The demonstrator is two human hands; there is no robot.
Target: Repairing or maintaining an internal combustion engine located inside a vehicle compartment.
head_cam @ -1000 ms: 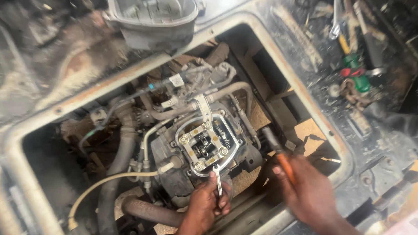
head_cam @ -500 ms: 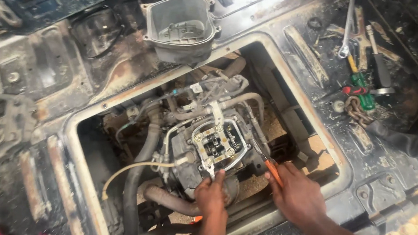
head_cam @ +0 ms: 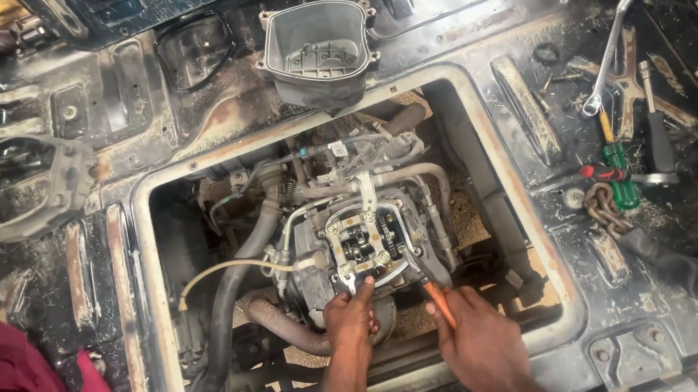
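Here, the left hand [head_cam: 350,317] pinches a small metal wrench [head_cam: 348,283] at the lower edge of the open engine head [head_cam: 362,242], which sits in the rectangular floor opening [head_cam: 142,206]. The right hand [head_cam: 478,338] is closed around an orange-handled screwdriver [head_cam: 438,300], tip at the head's right side. Compared with a second earlier, both hands have hardly moved on the engine, while the grey cover [head_cam: 316,54] and tools [head_cam: 625,170] appear lower in view
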